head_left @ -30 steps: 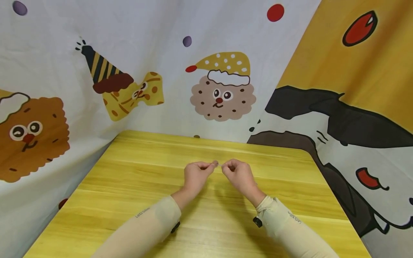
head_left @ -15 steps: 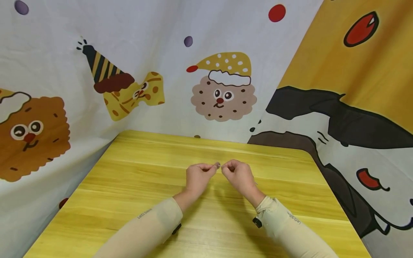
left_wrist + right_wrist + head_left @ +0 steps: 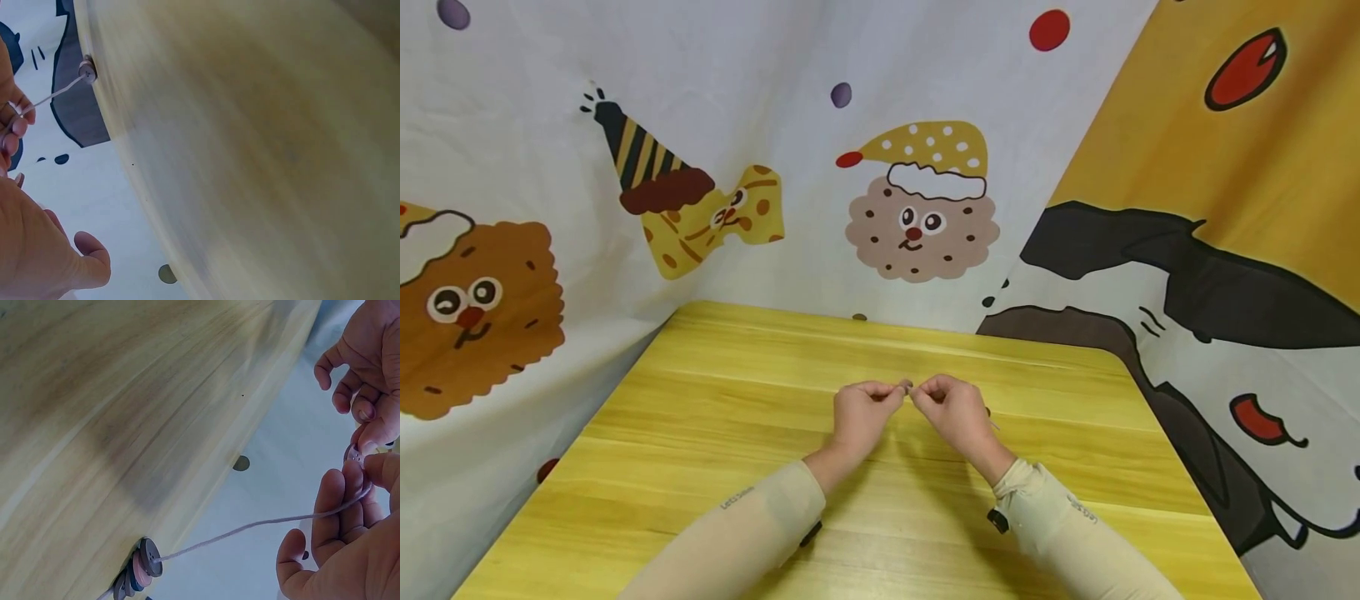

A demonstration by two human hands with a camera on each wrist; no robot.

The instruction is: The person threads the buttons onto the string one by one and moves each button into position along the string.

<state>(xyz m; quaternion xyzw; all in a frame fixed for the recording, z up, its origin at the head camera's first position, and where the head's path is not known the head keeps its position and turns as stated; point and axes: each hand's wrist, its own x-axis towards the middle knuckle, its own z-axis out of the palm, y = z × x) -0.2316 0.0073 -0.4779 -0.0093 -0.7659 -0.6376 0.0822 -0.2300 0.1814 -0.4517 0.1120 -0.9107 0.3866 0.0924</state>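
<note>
My left hand (image 3: 861, 412) pinches a small round button (image 3: 907, 387) between thumb and fingertips above the table. Close against it, my right hand (image 3: 957, 415) pinches a thin cord with its fingertips at the button. In the right wrist view the button (image 3: 353, 453) shows small holes; whether the cord passes through one cannot be told. A pale purple cord (image 3: 262, 522) runs from my right fingers down to several threaded buttons (image 3: 147, 557), dark, pink and blue, stacked together. One threaded button (image 3: 87, 72) also appears in the left wrist view; the left fingertips' hold is hidden there.
A yellow wood-grain table (image 3: 737, 367) lies beneath both hands. Behind it and along the sides hangs a white cloth (image 3: 805, 275) printed with cartoon figures.
My right hand has shifted slightly left, and its fingertips have closed the gap to the button in my left hand. A threaded button now shows beside the right hand.
</note>
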